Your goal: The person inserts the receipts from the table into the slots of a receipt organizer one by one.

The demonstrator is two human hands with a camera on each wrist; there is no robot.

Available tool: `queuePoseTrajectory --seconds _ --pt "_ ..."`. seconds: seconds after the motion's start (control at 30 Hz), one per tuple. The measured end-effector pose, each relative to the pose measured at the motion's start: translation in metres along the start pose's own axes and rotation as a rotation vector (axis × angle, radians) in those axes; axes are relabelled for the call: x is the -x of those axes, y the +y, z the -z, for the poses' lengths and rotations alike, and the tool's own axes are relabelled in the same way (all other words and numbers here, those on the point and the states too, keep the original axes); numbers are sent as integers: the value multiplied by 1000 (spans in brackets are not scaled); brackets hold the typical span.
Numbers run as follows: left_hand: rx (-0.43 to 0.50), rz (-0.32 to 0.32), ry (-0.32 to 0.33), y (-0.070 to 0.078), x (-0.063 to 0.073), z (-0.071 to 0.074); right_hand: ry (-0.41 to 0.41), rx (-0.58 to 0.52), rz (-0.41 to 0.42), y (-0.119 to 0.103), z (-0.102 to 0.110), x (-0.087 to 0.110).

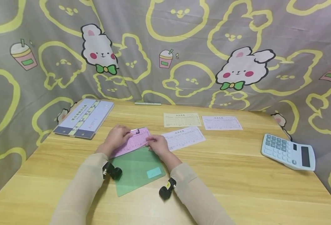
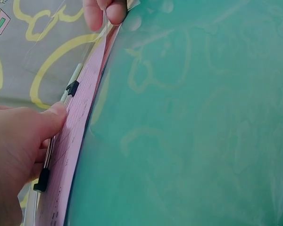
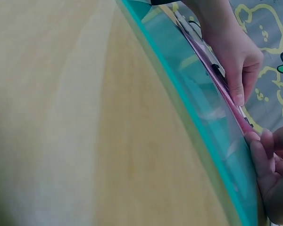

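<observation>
A green folder (image 1: pixel 134 172) with a light blue label (image 1: pixel 154 172) lies on the table, slightly turned. At its far edge is a pink printed form (image 1: pixel 132 142), under a metal clip (image 2: pixel 71 88) with black ends. My left hand (image 1: pixel 116 138) holds the clip, its thumb on the bar and fingers behind the edge. With thumb and fingertips, my right hand (image 1: pixel 157 145) pinches the pink form at its right corner, beside the folder. In the left wrist view, the folder's translucent green cover (image 2: pixel 188 122) fills most of the picture.
Behind my right hand lie a white form (image 1: pixel 186 137), a cream form (image 1: pixel 182 120) and another pale form (image 1: pixel 221 123). A blue-grey account book (image 1: pixel 83 118) is at left, a pen (image 1: pixel 147 103) at the back edge, a calculator (image 1: pixel 287 152) at right. A patterned curtain (image 1: pixel 193 47) borders the table.
</observation>
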State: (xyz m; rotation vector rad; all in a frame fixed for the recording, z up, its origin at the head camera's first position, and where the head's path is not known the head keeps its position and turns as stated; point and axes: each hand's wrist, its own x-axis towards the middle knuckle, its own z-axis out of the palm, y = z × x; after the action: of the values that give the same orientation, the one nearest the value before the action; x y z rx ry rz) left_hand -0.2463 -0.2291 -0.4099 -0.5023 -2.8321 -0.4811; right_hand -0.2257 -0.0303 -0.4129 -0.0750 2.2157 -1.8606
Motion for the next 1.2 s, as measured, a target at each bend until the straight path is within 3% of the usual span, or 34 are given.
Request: queuePoseTrajectory --seconds 0.37,0.6,0.87,1.07,1.2 --pt "80 64 16 -3 2 -2 -180 -126 -16 -1 22 4" --pt "97 72 17 -3 4 1 -166 -119 67 -12 50 7" --pt "123 79 33 -3 2 0 -149 -89 150 -26 106 15" --pt "143 87 49 -4 1 -1 -114 -75 241 -13 153 10" --pt "157 93 46 -4 1 -2 -65 -33 241 -6 176 8"
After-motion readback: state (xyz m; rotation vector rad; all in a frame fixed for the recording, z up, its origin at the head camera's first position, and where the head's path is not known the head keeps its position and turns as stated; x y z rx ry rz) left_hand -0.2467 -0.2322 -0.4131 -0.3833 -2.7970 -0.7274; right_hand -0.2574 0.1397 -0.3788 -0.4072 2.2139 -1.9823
